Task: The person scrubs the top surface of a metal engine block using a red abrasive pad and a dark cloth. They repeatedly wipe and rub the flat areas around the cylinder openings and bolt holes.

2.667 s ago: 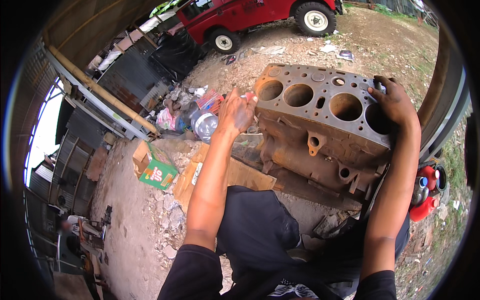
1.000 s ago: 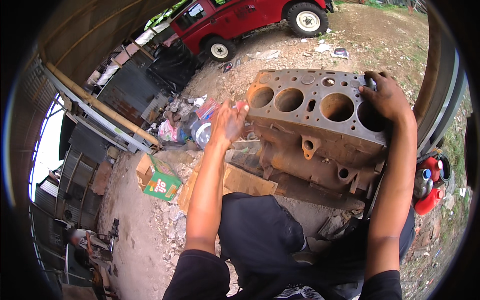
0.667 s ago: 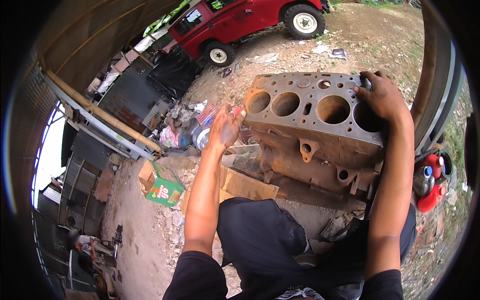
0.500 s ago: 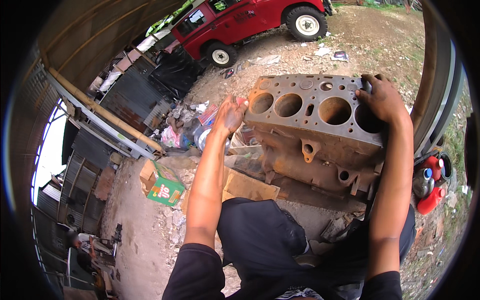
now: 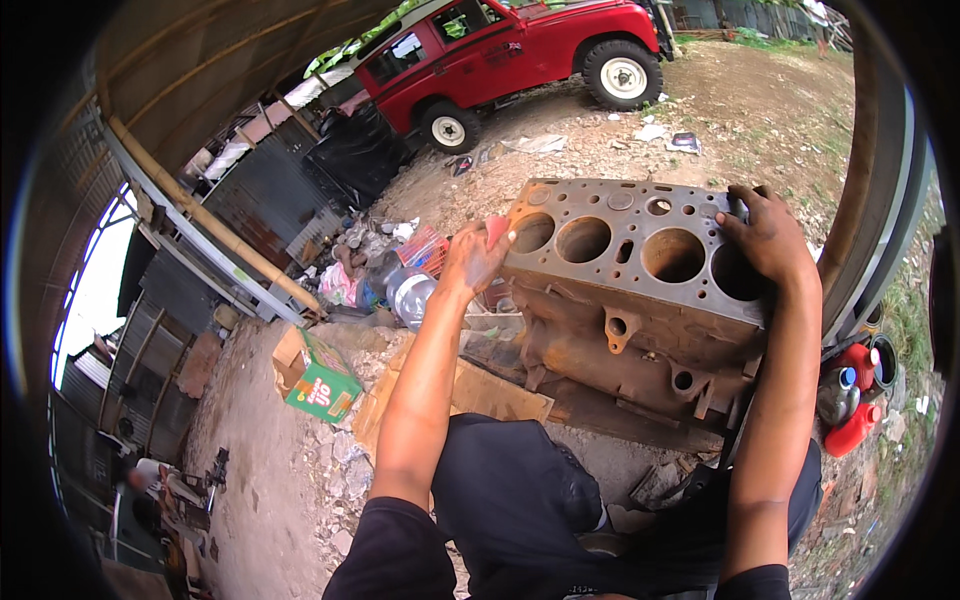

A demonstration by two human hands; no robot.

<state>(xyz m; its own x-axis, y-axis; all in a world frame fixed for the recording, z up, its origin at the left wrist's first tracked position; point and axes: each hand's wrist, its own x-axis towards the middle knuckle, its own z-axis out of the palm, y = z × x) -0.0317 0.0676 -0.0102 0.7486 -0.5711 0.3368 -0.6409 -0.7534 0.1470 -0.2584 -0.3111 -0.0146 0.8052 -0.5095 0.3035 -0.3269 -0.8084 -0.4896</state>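
A rusty engine block [image 5: 640, 330] with large round cylinder bores stands in front of me, its flat grey top face up. My left hand [image 5: 474, 262] is at the block's left end, its thumb against the edge beside the leftmost bore. Pinched in its fingers is a small red piece of sandpaper [image 5: 496, 229], mostly hidden by the hand. My right hand [image 5: 770, 238] grips the block's right end, thumb on the top face and fingers over the far corner. It partly covers the view of the rightmost bore.
Flattened cardboard [image 5: 490, 390] lies before the block, with a green carton [image 5: 318, 380] to its left. Red and grey bottles [image 5: 853, 400] stand at the right by a post. Litter and a clear plastic bottle [image 5: 412, 298] lie behind my left hand. A red off-road vehicle [image 5: 500, 55] is parked beyond.
The view has tilted, so the block and surroundings sit lower in the picture. My left hand has shifted slightly right along the block's end, showing more of the red sandpaper. My right hand stays put.
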